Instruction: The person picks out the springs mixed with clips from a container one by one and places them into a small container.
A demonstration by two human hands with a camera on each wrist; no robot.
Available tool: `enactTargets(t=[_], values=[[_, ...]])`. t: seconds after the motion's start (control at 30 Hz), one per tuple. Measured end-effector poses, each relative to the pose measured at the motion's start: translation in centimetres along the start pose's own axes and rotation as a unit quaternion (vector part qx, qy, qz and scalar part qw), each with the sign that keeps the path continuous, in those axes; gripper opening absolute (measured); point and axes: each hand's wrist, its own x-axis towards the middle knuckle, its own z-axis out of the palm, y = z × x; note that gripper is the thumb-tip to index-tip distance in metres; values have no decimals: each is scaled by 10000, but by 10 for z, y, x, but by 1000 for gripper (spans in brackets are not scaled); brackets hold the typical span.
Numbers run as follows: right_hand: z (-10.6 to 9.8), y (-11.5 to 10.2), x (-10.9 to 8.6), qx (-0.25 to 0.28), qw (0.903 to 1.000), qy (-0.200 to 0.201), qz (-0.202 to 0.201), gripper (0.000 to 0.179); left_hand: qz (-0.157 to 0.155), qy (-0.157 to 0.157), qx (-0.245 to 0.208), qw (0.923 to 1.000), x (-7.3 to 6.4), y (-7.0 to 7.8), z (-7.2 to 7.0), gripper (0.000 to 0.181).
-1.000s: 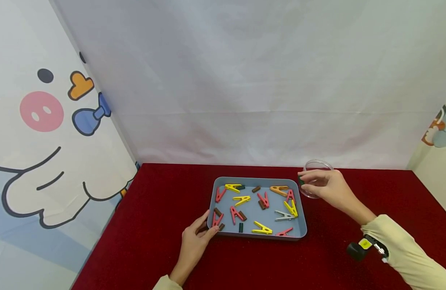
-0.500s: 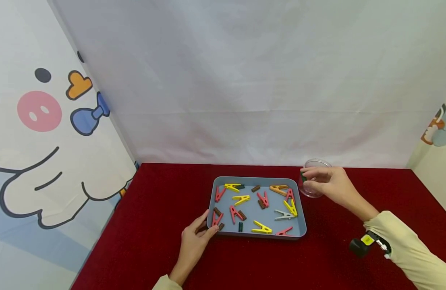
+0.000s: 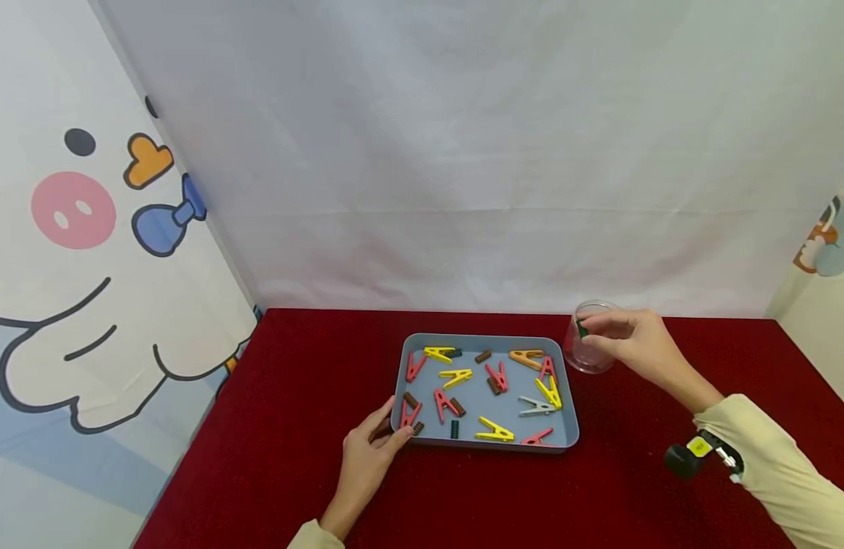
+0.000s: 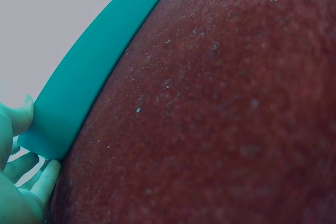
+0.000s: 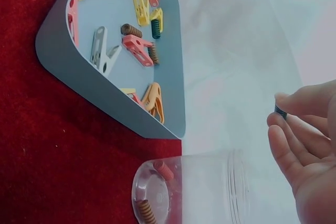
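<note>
My right hand [image 3: 643,347] pinches a small dark green coil spring [image 5: 281,111] between thumb and fingertips. In the head view that spring is at the mouth of a clear plastic jar [image 3: 585,361]. A red spring [image 5: 164,170] and a brown spring [image 5: 146,211] lie inside the jar in the right wrist view. My left hand [image 3: 369,455] grips the near left corner of a grey-blue tray [image 3: 504,406], thumb at the rim and fingers outside. Red, yellow, orange and grey spring clamps, such as a yellow clamp [image 3: 495,430], lie in the tray among brown and dark green springs.
A dark red cloth [image 3: 312,366] covers the table. Behind it hangs a white curtain [image 3: 504,168], and a cartoon-printed panel [image 3: 72,320] stands at the left. The jar stands just right of the tray's far right corner.
My right hand has moved slightly right, and the green spring has shifted right and up from beside the jar to its mouth. My left hand stays on the tray corner.
</note>
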Motion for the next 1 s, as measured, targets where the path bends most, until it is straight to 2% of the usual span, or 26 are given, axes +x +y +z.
enactTargets(t=[0.27,0.7,0.8,1.0], values=[[-6,3,2,172,9998,80,91,25,69,46,47,10000,0,-1,0,59],[-15,9,6,-427,9990,144,-71,23,9,-31,-58,10000,0,-1,0,58],[-14,11,7,-387,9991,159,47,22,-24,-67,-94,9999,-1,4,-1,58],[-13,10,8,-622,9977,218,133,23,-18,-136,-160,9998,-6,26,-3,58]])
